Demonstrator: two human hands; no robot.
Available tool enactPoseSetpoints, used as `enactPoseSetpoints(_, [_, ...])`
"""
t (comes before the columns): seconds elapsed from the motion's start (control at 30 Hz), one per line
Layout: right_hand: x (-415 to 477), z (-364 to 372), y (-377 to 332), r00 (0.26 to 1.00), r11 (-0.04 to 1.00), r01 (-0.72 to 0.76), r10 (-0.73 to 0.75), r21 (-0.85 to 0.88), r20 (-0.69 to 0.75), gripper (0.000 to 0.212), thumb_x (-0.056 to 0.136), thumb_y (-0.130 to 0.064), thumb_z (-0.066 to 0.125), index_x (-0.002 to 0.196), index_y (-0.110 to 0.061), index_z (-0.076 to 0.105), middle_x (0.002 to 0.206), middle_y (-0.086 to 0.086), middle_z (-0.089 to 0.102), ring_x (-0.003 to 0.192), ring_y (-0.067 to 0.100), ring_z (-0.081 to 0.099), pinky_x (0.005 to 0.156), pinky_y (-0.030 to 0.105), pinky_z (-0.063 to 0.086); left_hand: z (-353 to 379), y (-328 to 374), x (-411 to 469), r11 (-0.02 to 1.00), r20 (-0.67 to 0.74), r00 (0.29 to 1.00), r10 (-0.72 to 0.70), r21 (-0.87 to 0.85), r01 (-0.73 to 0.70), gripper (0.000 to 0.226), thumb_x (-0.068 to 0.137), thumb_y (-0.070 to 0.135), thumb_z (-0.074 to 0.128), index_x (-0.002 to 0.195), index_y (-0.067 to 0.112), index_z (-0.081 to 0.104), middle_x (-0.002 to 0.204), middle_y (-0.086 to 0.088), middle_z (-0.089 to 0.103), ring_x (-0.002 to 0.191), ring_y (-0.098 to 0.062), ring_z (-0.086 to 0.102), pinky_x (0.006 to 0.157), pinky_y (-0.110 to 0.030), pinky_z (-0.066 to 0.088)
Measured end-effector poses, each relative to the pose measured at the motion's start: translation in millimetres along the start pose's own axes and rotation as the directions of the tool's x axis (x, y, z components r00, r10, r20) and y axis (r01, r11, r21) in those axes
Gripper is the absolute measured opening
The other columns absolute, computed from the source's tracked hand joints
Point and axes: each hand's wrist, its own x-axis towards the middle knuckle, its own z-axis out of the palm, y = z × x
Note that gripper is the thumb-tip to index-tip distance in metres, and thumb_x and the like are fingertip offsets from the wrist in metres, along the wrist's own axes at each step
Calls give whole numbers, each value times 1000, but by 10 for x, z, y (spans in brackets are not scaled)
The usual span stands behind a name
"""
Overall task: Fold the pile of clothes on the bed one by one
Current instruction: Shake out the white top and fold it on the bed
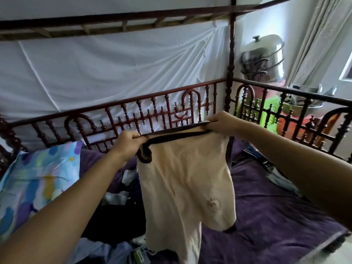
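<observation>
A pale peach garment with dark trim hangs in the air above the bed, its top edge stretched between both hands. My left hand grips the trim at the left end. My right hand pinches the trim at the right end, a little higher. The cloth hangs down long and narrow, with a small pink patch on its lower half. Under and behind it a pile of clothes, dark, white and pale blue, lies on the purple bedsheet.
A blue patterned pillow lies at the left. A carved dark red wooden railing runs along the far side and the right side of the bed, with a post at the corner. Steel pots stand beyond the railing. Another garment lies at the right.
</observation>
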Motion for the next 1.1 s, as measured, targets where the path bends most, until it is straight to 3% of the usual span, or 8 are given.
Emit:
enactPoseSetpoints(0.27, [-262, 286, 224, 986, 735, -32, -88, 677, 142, 26, 80, -49, 70, 81, -25, 79, 81, 1, 75, 69, 11, 70, 57, 21, 54, -57, 367, 40, 915, 159, 987, 4, -398, 61, 19, 89, 32, 67, 79, 17, 60, 82, -16, 59, 72, -26, 56, 64, -36, 44])
enactPoseSetpoints(0.37, [-370, 391, 307, 915, 965, 98, -183, 242, 360, 41, 63, -42, 82, 98, -23, 73, 91, -3, 74, 78, 7, 68, 64, 22, 55, -163, 416, 120, 904, 166, 985, 54, -427, 23, 19, 85, 33, 70, 73, 20, 63, 70, -5, 65, 61, -17, 62, 52, -24, 49])
enactPoseSetpoints(0.47, [-389, 624, 347, 860, 977, 95, 17, -193, 510, 25, 66, -24, 85, 82, -14, 68, 73, 0, 66, 66, 12, 59, 52, 24, 49, -243, 398, 171, 913, 128, 986, 102, -405, -42, 23, 87, 30, 69, 66, 22, 61, 55, 3, 59, 47, -8, 56, 43, -17, 43])
enactPoseSetpoints(0.6, [-324, 501, 320, 958, 975, -28, -36, 219, 284, 2, 84, -11, 70, 86, -12, 70, 78, 4, 64, 67, 13, 57, 64, 27, 45, -554, 185, 148, 921, 104, 990, 93, -388, -46, 23, 76, 44, 75, 68, 23, 70, 64, 0, 68, 53, -11, 62, 46, -17, 46])
enactPoseSetpoints(0.7, [-263, 338, 149, 970, 746, -26, -144, 666, 199, 20, 92, 0, 55, 105, -7, 68, 95, 8, 71, 80, 17, 69, 70, 26, 55, -685, -54, 111, 963, 175, 984, -7, -262, 53, 53, 51, 65, 82, 76, 20, 71, 77, -5, 71, 65, -16, 65, 56, -24, 50])
enactPoseSetpoints(0.93, [-276, 457, -326, 930, 929, 244, -306, 276, 205, 12, 92, -1, 54, 100, 0, 65, 87, 6, 61, 80, 17, 55, 75, 31, 43, 399, -266, -120, 935, 613, 781, -121, -194, 298, 69, 67, 19, 86, 129, 19, 57, 125, -7, 61, 112, -26, 62, 90, -41, 53])
enactPoseSetpoints(1.03, [-324, 246, -279, 937, 943, 219, -275, 251, 215, 13, 91, -9, 61, 100, -3, 68, 88, 4, 66, 81, 16, 61, 77, 31, 48, 667, -302, -195, 974, 727, 680, -95, -72, 213, 17, 82, 6, 71, 96, 15, 76, 95, -5, 74, 85, -15, 70, 74, -26, 56])
enactPoseSetpoints(1.1, [-361, 34, -147, 934, 959, 163, -225, 230, 276, 18, 83, -17, 73, 101, -13, 71, 94, 2, 72, 84, 18, 69, 78, 29, 56, 715, -279, -167, 981, 682, 729, -63, -93, 173, 9, 84, 9, 70, 84, 13, 78, 89, -8, 75, 78, -15, 70, 68, -22, 55])
